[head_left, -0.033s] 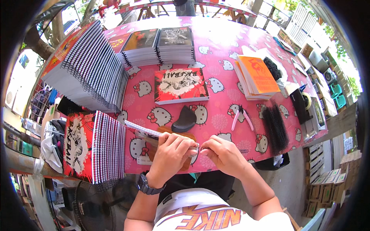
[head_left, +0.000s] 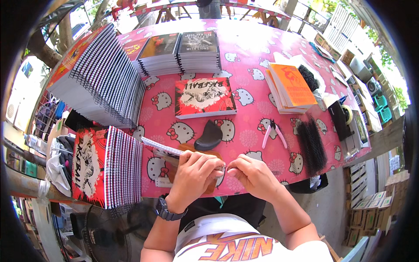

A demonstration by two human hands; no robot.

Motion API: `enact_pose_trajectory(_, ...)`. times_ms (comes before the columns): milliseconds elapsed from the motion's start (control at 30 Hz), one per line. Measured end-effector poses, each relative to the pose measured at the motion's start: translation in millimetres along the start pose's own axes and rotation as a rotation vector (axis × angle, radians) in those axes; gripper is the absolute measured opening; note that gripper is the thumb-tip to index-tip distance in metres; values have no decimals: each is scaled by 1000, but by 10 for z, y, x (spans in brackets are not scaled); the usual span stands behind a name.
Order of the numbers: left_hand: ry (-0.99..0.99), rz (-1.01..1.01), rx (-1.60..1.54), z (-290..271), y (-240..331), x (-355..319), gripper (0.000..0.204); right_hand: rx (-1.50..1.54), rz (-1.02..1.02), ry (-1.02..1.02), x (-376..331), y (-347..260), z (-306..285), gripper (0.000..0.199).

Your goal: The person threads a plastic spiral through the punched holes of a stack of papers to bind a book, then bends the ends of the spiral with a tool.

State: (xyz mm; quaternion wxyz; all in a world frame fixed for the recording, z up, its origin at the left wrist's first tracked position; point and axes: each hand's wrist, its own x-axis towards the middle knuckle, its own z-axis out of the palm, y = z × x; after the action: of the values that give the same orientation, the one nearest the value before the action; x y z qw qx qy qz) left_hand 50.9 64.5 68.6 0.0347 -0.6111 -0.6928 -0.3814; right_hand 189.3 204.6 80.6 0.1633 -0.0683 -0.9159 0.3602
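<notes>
A pink cartoon-cat-print tablecloth (head_left: 248, 135) is covering the table. On its left, a tall stack of coil-bound books (head_left: 100, 74) is leaning behind a shorter red-covered stack (head_left: 123, 166). The left hand (head_left: 196, 168) is curling closed, gripping an edge-on coil-bound book (head_left: 161, 146) near the table's front edge. The right hand (head_left: 257, 177) is facing it just beside, thumb and forefinger pinching nearly together; what they are holding is too small to tell. Pink-handled cutters (head_left: 273, 125) are lying beyond the right hand.

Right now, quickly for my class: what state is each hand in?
Left hand: closed, holding a book seen edge-on.
Right hand: curled; whether it grips anything cannot be told.
</notes>
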Motion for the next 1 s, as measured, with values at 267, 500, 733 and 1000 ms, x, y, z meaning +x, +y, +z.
enact_pose_trajectory(267,39,-35,13,20,-86,-125,12,303,26,-249,94,362,-89,28)
enact_pose_trajectory(500,57,42,-85,-81,38,9,15,106,35,-82,526,1176,289,51)
enact_pose_trajectory(733,13,-12,52,-23,10,3,8,-356,-93,-122,909,1064,797,72)
enact_pose_trajectory(1000,70,-64,-83,-85,24,-9,11,335,78,153,112,1054,594,66)
